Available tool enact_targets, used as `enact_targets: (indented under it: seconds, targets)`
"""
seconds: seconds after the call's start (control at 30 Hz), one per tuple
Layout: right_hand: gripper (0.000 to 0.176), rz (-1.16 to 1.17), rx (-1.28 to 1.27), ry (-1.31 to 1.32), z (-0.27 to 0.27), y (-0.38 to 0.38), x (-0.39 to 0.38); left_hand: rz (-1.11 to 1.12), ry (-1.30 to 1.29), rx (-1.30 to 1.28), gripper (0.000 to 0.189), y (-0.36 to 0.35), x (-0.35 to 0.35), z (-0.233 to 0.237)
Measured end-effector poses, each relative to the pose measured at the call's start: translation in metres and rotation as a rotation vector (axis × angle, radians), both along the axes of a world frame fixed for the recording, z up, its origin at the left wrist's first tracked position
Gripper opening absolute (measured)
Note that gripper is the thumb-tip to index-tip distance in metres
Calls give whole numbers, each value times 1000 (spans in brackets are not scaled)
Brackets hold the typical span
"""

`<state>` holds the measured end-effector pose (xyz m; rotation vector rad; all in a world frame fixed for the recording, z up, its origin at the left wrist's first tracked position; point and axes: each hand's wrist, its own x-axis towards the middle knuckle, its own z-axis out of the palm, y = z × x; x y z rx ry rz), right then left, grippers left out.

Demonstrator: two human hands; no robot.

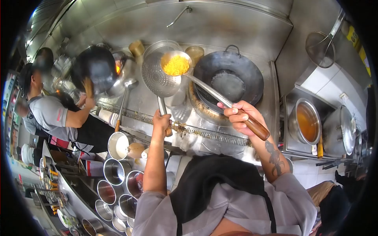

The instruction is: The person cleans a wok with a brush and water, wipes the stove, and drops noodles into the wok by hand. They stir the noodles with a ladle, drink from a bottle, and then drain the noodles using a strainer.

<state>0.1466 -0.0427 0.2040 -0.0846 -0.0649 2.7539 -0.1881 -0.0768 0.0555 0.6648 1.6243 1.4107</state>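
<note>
My left hand (162,122) is wrapped round the handle of a perforated skimmer (156,80), held out over the steel stove. In my right hand (241,117), thumb and fingers grip the wooden end of a long metal ladle (210,92). The ladle's bowl overlaps the skimmer's upper right part and holds a heap of loose yellow food bits (176,65), too fine to name. Just right of the ladle, a dark wok (252,76) sits on its burner with a shallow pool of clear liquid (227,83) at the bottom.
A co-worker (65,114) at the left handles a black wok (93,69) near a flame. Another ladle (123,104) leans on the stove. Several metal pots (114,171) stand at lower left. A bowl of brown liquid (308,122) stands right; a strainer (321,49) hangs above.
</note>
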Motion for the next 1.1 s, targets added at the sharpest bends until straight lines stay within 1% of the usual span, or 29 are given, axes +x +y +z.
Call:
enact_targets:
  seconds: [0.03,0.17,0.23,0.3,0.37,0.4,0.5,0.63,0.67,0.8,0.83,0.9,0.93,0.97,1.03,1.07,1.1]
  targets:
    - [40,-14,6,-25,-1,1,0,7,-73,-29,26,-2,3,8]
    - [39,-36,14,-79,-12,6,3,-2,-151,5,23,0,3,17]
    - [38,-23,13,-96,-18,7,6,15,-218,19,24,-1,3,31]
    - [36,-10,12,-111,-23,8,8,12,-228,51,24,-1,0,39]
    - [34,-40,15,-181,-29,8,11,5,-235,79,25,0,-3,46]
    - [34,-40,56,-202,-33,9,12,12,-205,80,25,0,-4,51]
    - [34,-56,57,-248,-39,8,13,18,-150,86,25,0,-2,65]
    - [33,-45,51,-235,-43,10,12,-10,-94,121,26,-5,4,81]
    - [34,-30,37,-216,-46,11,12,-32,-21,141,30,-7,7,85]
    - [35,-7,-36,-142,-45,11,9,-32,167,228,40,-9,13,75]
    - [35,-4,-41,-145,-45,9,9,-29,164,222,40,-9,15,76]
    - [37,-39,-4,-132,-44,5,10,42,65,178,28,-4,19,78]
    - [38,-64,-2,-159,-41,1,11,50,-53,188,26,-2,17,76]
    - [38,-55,-6,-166,-39,-2,13,59,-59,184,26,-1,11,68]
    - [38,-104,37,-217,-37,-5,17,90,-318,119,23,4,-3,40]
    - [37,-103,50,-224,-36,-6,18,87,-406,124,16,3,-7,24]
    - [37,-96,51,-230,-36,-7,19,94,-412,125,16,7,-11,6]
